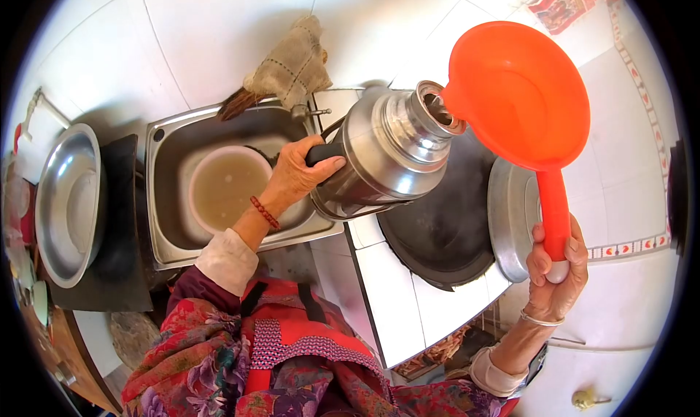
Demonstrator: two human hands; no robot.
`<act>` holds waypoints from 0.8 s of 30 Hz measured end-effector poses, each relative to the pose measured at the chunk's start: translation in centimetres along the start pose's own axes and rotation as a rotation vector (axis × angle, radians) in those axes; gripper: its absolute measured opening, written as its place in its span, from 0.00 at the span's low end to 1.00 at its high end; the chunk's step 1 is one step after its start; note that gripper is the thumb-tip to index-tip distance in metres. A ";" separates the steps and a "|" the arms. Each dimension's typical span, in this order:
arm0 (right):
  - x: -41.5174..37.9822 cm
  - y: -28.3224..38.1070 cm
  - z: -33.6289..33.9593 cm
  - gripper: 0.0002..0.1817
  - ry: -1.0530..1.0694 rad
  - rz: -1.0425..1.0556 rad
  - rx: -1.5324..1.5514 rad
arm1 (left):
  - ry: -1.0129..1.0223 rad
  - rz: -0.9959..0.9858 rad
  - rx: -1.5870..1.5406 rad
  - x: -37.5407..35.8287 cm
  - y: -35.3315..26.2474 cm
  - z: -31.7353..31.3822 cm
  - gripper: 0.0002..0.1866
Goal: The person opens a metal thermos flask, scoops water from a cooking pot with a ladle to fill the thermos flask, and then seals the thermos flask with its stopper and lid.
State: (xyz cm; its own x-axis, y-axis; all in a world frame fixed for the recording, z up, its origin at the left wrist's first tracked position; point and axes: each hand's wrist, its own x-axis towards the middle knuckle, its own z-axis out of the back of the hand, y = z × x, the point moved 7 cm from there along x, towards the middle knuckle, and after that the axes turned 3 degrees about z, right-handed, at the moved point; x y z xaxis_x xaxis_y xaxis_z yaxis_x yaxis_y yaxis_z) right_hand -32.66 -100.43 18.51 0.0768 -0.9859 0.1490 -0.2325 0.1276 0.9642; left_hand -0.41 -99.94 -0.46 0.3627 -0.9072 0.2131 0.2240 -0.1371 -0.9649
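Observation:
My left hand [302, 165] is wrapped round the black side handle of a silver thermos flask [394, 147], which tilts with its mouth up and to the right. In my right hand [558, 275] is the handle of an orange plastic water ladle [521, 96]. The ladle's lip touches or hangs just over the open mouth of the flask, and water seems to run in there. Below both is a large dark wok [445, 227] set into a white tiled stove top, with faint steam over it. A round metal lid [510, 216] leans at the wok's right side.
To the left, a steel sink [168, 198] holds a basin [195, 191] of cloudy water. A cloth-wrapped brush [292, 63] rests by the tap [310, 112]. A metal bowl [69, 205] stands on edge farther left. Firewood [437, 351] lies below the stove edge.

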 end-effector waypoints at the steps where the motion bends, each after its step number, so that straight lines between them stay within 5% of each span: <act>1: 0.0 0.0 0.0 0.28 0.002 -0.002 -0.001 | 0.005 0.003 0.006 0.0 0.0 0.0 0.18; 24: -0.2 1.2 -0.7 0.27 0.074 0.052 -0.126 | 0.033 0.018 -0.018 -0.1 -0.2 -0.1 0.18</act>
State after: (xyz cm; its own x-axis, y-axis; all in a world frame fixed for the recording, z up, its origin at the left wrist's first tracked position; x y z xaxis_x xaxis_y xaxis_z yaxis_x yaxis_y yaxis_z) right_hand -32.31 -100.05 19.81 0.1398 -0.9674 0.2110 -0.1154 0.1958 0.9738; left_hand -0.56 -99.86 -0.34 0.3362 -0.9224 0.1903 0.2011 -0.1271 -0.9713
